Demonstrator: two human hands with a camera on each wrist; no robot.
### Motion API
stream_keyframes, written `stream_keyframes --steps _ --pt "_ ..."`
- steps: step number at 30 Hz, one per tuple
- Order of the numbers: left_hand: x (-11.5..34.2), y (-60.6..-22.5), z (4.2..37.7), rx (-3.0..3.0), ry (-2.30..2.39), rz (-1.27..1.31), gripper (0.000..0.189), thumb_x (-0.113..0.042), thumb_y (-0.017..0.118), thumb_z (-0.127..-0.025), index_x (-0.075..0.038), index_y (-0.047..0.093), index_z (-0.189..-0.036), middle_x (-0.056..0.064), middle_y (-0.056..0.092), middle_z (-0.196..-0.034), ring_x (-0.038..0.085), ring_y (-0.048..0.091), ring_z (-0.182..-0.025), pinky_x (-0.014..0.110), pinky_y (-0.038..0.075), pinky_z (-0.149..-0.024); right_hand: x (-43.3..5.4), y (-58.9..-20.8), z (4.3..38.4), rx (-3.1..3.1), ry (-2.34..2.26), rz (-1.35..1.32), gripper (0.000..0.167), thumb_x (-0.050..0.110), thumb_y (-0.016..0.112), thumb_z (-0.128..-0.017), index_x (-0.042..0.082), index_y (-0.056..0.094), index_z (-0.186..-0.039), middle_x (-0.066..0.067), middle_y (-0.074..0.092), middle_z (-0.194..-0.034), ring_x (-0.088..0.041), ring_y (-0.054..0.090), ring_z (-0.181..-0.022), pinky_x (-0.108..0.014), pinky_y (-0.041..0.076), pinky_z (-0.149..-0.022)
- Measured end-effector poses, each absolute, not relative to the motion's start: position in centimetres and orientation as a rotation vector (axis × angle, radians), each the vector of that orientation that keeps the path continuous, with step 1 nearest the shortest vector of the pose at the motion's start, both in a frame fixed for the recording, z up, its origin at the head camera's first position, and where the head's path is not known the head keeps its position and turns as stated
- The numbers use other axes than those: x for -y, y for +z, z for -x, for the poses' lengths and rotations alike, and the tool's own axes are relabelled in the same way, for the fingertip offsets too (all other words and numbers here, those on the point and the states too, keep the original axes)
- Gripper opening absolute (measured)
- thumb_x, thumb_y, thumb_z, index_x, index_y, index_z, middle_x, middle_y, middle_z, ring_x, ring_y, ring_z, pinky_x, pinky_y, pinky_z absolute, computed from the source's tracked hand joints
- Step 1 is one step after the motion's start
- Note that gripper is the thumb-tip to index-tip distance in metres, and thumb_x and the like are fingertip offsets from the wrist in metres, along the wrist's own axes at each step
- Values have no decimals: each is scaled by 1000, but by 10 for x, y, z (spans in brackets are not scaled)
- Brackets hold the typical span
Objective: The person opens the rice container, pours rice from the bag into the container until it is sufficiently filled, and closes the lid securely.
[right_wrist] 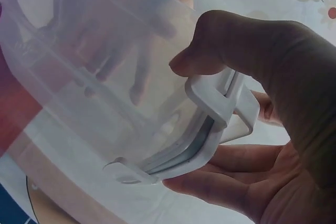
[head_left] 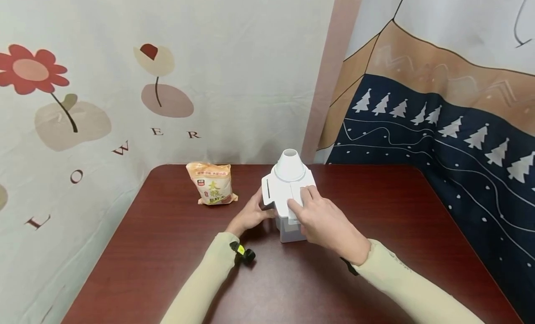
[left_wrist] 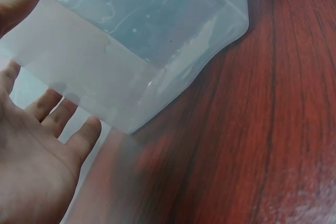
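A translucent plastic storage container (head_left: pixel 291 233) stands on the table, topped by a white lid (head_left: pixel 280 187) with a hollow white cone (head_left: pixel 290 166) on its far part. My left hand (head_left: pixel 251 216) holds the container's left side, thumb toward the front. In the left wrist view, its spread fingertips touch the wall of the clear body (left_wrist: pixel 105 51). My right hand (head_left: pixel 323 218) grips the near right part of the lid. Seen from the right wrist, the thumb (right_wrist: pixel 202 59) rests at a white clip (right_wrist: pixel 212 100) on the lid's edge, while other fingers reach over the lid's top.
An orange and white printed packet (head_left: pixel 214 184) stands at the back left of the dark red table (head_left: pixel 167 249). Behind the table hang a pale flower-printed curtain (head_left: pixel 242 82) and a dark tree-patterned cloth (head_left: pixel 418 133). A black strap device (head_left: pixel 246 254) sits on the left wrist.
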State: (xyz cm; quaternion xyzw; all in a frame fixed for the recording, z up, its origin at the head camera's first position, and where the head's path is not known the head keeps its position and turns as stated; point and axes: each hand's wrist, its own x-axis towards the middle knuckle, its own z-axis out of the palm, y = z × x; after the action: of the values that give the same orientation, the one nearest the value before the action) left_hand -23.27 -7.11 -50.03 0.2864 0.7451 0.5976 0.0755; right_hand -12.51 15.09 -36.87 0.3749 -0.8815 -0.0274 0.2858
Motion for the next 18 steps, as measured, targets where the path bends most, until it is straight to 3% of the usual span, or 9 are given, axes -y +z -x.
stream_keyframes --steps 11,18 --pt "69 -500 231 -2245 1792 -865 96 -2 82 -83 -11 27 -161 13 38 -163 25 36 -145 52 28 -123 -149 -371 120 2415 -116 -971 43 11 81 -65 5 60 -102 -18 57 -91 -31 54 -89 -28 52 -48" --pt "70 -501 232 -2253 1803 -853 95 -2 82 -83 -8 28 -160 16 41 -160 26 38 -143 49 30 -122 -154 -365 121 2459 -43 -1003 53 17 83 -63 9 65 -112 -15 60 -97 -29 56 -94 -31 57 -57"
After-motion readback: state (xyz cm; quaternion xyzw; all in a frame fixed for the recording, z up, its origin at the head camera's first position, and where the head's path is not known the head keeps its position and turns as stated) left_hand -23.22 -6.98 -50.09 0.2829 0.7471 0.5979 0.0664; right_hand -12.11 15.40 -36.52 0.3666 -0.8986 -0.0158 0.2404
